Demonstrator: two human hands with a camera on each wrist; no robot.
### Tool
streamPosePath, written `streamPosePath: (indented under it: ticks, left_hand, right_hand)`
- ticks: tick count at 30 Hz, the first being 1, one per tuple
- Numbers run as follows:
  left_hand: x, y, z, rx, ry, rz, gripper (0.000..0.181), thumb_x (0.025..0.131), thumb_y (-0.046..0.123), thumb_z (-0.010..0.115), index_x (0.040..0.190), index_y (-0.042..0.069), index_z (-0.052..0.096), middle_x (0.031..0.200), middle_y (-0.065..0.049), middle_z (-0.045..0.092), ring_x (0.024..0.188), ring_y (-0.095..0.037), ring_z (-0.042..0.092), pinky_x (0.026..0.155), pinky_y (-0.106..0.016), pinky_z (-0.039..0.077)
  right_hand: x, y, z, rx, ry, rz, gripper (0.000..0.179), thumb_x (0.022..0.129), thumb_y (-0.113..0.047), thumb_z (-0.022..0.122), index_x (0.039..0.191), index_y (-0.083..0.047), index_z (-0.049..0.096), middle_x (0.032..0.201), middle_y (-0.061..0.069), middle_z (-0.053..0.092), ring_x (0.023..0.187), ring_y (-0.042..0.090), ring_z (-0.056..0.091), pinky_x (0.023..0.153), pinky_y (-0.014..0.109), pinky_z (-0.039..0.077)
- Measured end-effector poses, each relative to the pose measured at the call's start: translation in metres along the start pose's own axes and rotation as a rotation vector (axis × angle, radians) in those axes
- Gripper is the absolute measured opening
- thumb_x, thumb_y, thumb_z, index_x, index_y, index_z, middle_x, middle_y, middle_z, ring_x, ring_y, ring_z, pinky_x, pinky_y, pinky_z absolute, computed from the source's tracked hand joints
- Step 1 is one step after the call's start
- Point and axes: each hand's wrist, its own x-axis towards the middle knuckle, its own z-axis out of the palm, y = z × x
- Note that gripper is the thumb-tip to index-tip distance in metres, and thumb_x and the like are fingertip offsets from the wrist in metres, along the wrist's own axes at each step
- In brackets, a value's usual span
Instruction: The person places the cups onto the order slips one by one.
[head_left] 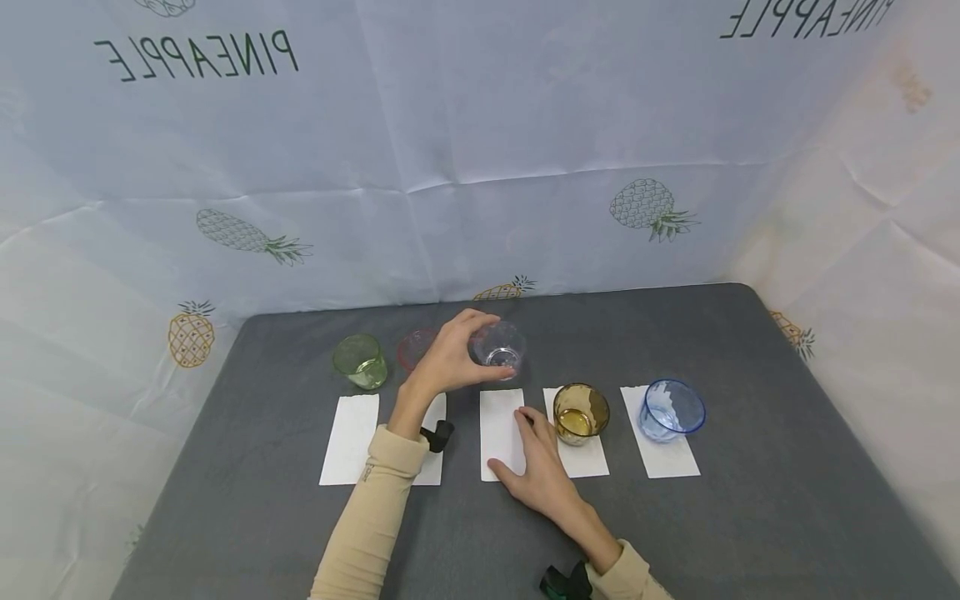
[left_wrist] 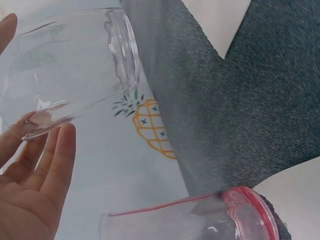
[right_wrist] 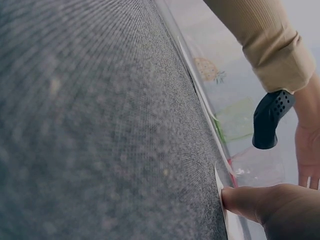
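Note:
My left hand (head_left: 450, 357) holds a clear glass (head_left: 501, 346) near the back of the table, thumb on the near side and fingers on the far side. In the left wrist view the clear glass (left_wrist: 65, 65) sits between thumb and fingertips. Partly behind that hand stands a pink-rimmed glass (head_left: 414, 348), also in the left wrist view (left_wrist: 175, 220). My right hand (head_left: 546, 471) rests with thumb and fingertips on the middle white paper (head_left: 501, 425), fingers spread. In the right wrist view its thumb (right_wrist: 245, 200) touches the paper's edge.
A green glass (head_left: 360, 362) stands at the back left. An amber glass (head_left: 581, 414) and a blue glass (head_left: 670, 410) stand on white papers to the right. Another white paper (head_left: 350, 442) lies at left, and one is partly under my left forearm. A printed cloth hangs behind the table (head_left: 787, 517).

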Motion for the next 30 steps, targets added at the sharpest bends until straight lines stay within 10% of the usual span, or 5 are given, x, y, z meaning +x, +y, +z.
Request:
streamPosePath:
  ticks: [30]
  left_hand:
    - [-0.034, 0.031, -0.012, -0.092, 0.161, 0.065, 0.08, 0.069, 0.033, 0.095, 0.138, 0.009, 0.062, 0.136, -0.01, 0.062, 0.123, -0.03, 0.062, 0.1, -0.049, 0.055]
  right_hand:
    - [-0.001, 0.002, 0.0, -0.01, 0.021, -0.044, 0.076, 0.082, -0.019, 0.084, 0.14, 0.016, 0.049, 0.143, 0.029, 0.046, 0.131, 0.045, 0.046, 0.105, 0.061, 0.044]
